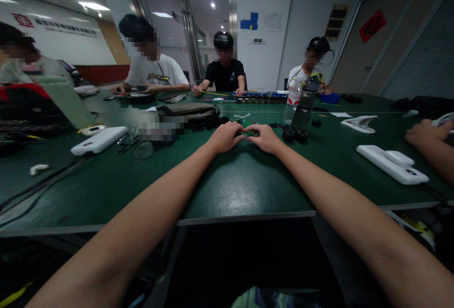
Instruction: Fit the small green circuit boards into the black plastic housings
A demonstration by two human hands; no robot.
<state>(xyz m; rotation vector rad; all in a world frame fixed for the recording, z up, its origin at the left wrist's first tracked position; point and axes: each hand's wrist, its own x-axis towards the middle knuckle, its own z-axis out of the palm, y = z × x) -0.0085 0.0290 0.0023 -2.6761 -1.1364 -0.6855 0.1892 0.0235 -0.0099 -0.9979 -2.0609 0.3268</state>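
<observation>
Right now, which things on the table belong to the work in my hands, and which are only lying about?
In the work:
small green pieces, between the left hand and right hand

Apparently just lying about:
clear bottle
dark bottle
greyish bag
left white device
right white device

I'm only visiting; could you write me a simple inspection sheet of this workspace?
Surface: dark green table, shiny near the hands.
Job's things: green pieces at the fingertips, too small to identify.
Clutter: pouch, clear bottle, dark bottle, left white device, right white device.
Hands: left hand and right hand meet at the green pieces, fingers bent; firmness of grip unclear.
Cables: dark cable runs from the left white device toward the left.
Surroundings: people opposite, including one in a black shirt; another person's hand at far right.
</observation>
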